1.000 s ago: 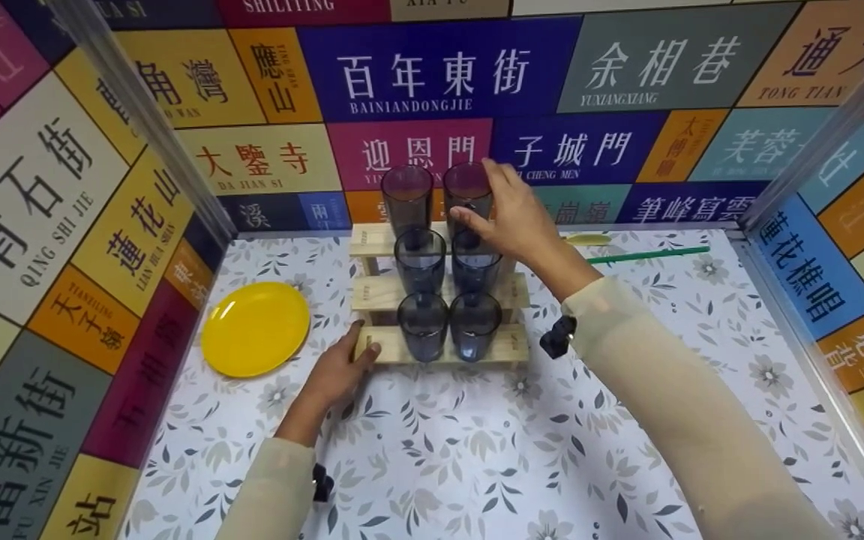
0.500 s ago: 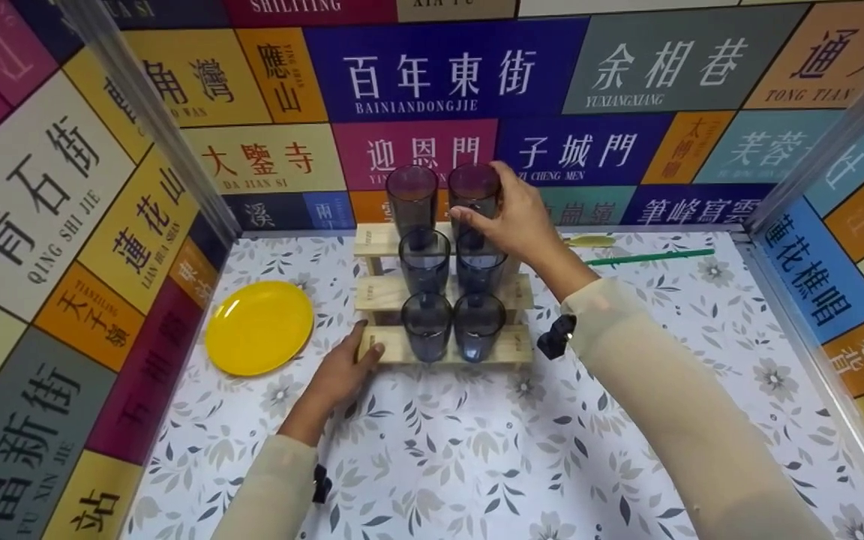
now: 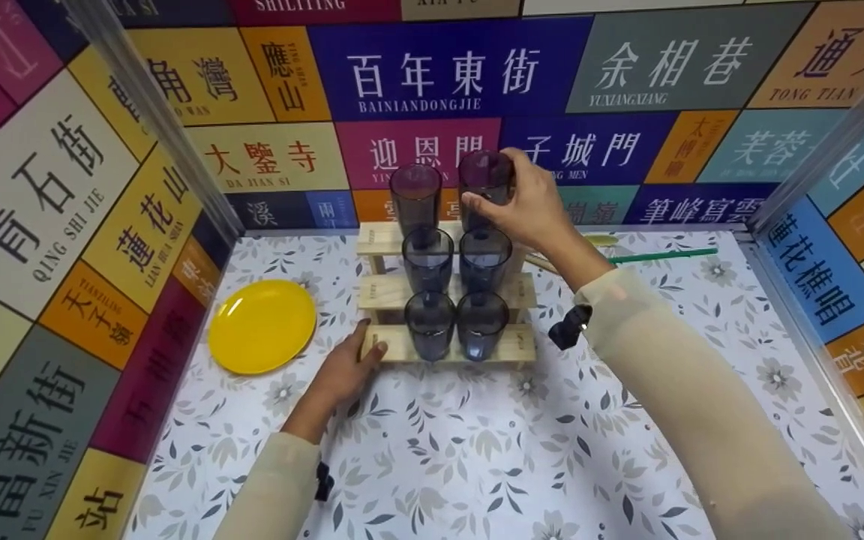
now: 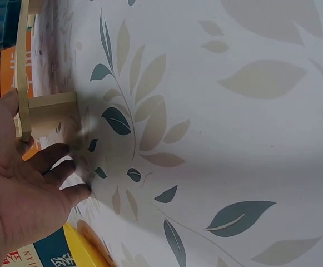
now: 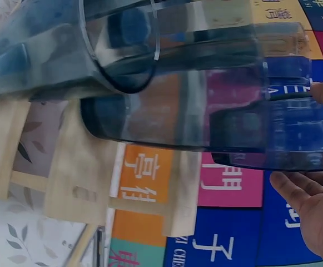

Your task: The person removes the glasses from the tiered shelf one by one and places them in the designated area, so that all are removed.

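Wooden rack [image 3: 387, 291] is what everything's arranged around, so let's use it as the landmark: behind it you've got the wall [image 3: 447, 67] of colourful street-name panels, and under it the white leaf-print tabletop [image 3: 432, 450]. The rack itself has three steps, with glass tumblers in pairs. Off to its left, lying flat and not touching it, is your yellow plate [image 3: 262, 326].

Your left hand [image 3: 342, 367] is at the rack's front left corner, pinching the end of the bottom step, thumb on top and a finger underneath, the other fingers loosely bent. Your right hand [image 3: 533, 196] is up over the right part of the rack's top step, fingers and thumb wrapped round the dark tumbler [image 3: 486, 172] near its rim. In the head view I can't tell whether its base touches the step, since the glass in front covers it.

Next to it on the rack's top step stands the top-left tumbler [image 3: 415, 195], then the two middle tumblers [image 3: 428, 259] and the two bottom tumblers [image 3: 430, 326], all upright.

Right of the rack, toward the back, there's a green stick [image 3: 664, 256] and, smallest, a yellow-green object [image 3: 601, 241] I can't identify, both near your right forearm.
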`<state>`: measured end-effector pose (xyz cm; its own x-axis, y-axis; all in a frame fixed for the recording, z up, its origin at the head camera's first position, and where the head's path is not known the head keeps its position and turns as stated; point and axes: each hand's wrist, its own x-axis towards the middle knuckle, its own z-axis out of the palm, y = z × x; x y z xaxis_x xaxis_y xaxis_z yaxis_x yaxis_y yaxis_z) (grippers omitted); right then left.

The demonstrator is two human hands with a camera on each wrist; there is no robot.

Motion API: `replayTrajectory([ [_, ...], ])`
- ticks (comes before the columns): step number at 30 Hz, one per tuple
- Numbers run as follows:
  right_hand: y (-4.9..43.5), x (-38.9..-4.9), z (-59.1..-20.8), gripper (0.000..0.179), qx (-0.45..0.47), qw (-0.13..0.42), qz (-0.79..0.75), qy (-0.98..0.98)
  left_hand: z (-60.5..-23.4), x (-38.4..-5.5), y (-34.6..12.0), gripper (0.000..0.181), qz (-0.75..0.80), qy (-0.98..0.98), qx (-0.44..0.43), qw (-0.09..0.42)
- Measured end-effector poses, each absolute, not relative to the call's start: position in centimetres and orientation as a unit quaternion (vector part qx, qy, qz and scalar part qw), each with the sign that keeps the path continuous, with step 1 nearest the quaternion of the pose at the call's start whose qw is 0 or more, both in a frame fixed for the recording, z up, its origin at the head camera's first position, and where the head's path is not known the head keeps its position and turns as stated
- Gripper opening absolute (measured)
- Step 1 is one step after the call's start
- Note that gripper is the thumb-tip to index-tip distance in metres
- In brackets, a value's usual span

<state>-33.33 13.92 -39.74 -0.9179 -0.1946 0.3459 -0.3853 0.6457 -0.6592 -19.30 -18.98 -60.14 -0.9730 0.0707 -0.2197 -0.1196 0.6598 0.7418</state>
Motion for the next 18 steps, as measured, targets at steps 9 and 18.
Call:
replayTrajectory([
  [9, 15.2, -33.3, -39.0, 0.087, 0.151, 0.137, 0.383, -0.901, -60.5, -19.3, -18.9, 0.079, 0.411, 0.904, -0.013, 0.114],
  [18, 16.7, -33.2, -38.8, 0.090, 0.122, 0.154, 0.389, -0.900, -60.7, -19.4, -19.2, 0.081, 0.419, 0.901, -0.004, 0.113],
])
